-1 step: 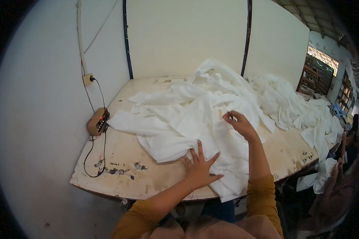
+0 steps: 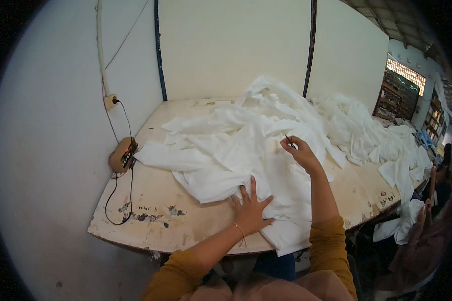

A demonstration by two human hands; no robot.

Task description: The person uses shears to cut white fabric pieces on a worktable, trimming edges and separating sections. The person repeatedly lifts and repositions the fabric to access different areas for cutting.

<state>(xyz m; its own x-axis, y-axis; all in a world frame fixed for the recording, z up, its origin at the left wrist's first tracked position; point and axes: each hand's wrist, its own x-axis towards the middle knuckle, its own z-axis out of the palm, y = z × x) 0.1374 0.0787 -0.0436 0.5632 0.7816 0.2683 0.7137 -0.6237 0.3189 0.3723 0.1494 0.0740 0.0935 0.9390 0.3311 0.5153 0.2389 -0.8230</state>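
Note:
My left hand (image 2: 251, 210) lies with fingers spread on the white fabric (image 2: 218, 150), which is heaped in creased folds over the middle of the worn pale table (image 2: 155, 200). My right hand (image 2: 299, 153) is raised at the fabric farther back and grips a small dark pointed tool (image 2: 290, 140), possibly thread snips, with its tip pointing up-left. A small pale piece, partly hidden by the fingers, shows just left of that hand on the fabric.
A brown box with buttons (image 2: 121, 156) and cables sits at the left edge, below a wall socket (image 2: 111, 100). More white fabric (image 2: 366, 140) is heaped at right, hanging over the edge. A co-worker (image 2: 422, 251) is at the far right. Partition panels (image 2: 231, 50) stand behind.
My right hand has shifted a little up and left, and more of the dark tool shows. My left hand has shifted very slightly left, still spread on the fabric.

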